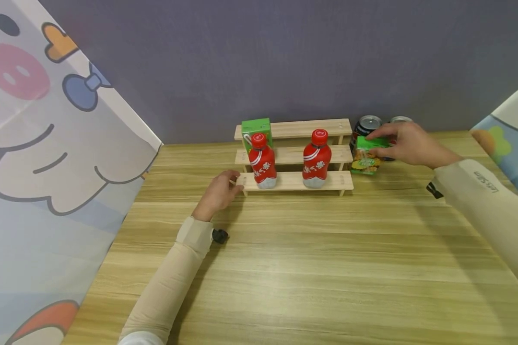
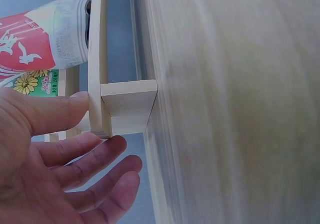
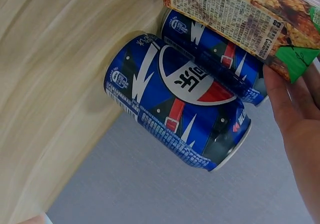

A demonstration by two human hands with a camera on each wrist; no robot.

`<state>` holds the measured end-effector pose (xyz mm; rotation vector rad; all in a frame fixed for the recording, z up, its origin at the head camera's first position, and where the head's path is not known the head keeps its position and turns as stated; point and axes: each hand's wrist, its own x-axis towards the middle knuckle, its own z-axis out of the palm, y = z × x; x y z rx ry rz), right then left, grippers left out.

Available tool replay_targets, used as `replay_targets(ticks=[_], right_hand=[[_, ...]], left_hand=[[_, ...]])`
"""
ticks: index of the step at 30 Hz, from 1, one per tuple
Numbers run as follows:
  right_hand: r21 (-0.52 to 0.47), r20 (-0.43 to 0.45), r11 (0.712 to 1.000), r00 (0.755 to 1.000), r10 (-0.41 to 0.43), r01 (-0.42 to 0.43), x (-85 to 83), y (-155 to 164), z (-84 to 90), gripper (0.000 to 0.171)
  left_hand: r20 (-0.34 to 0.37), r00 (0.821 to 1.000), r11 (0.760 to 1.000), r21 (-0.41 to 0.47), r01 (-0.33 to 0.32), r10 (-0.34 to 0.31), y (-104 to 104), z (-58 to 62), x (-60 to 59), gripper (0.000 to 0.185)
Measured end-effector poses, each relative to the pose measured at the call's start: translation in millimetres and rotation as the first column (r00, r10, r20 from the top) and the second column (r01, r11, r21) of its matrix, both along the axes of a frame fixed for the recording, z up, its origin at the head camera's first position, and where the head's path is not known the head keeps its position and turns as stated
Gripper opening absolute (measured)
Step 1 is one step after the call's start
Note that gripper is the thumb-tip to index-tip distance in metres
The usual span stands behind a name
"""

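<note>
Left hand lies relaxed, fingers touching the rack end; right hand pinches the juice carton top — light, crushable, best held by its side walls.

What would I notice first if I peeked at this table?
Probably the two red bottles standing on the lowest step of the little wooden rack. Next, the right hand gripping a green juice carton just right of the rack, in front of two blue cans. The left hand touches the rack's left end.
</note>
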<state>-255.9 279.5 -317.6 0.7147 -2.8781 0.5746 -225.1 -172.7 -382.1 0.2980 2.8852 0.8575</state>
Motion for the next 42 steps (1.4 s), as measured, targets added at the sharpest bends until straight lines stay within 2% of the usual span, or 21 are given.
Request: replay_targets(ticks=[11, 20, 35, 42], right_hand=[[0.006, 0.058, 1.0, 0.998, 0.004, -0.004, -3.0, -2.1, -3.5, 0.037], [0.006, 0.054, 1.0, 0.998, -0.009, 0.008, -2.7, -2.2, -4.5, 0.036], [-0.019, 0.072, 1.0, 0.997, 0.026, -0.025, -2.0, -5.5, -3.9, 0.037], [-0.007, 0.026, 0.998, 0.998, 0.058, -0.058, 0.9, -5.8, -3.6, 0.036]], left_hand=[[-0.008, 1.0, 1.0, 0.004, 0.003, -0.003, -0.2, -0.5, 1.2, 0.042], [-0.003, 1.0, 1.0, -0.001, 0.004, -0.004, -0.2, 0.6, 0.6, 0.041], [-0.023, 1.0, 1.0, 0.005, 0.002, -0.002, -1.6, -0.4, 1.2, 0.041], [-0.027, 1.0, 1.0, 0.014, 0.009, -0.008, -1.3, -0.3, 1.4, 0.04]])
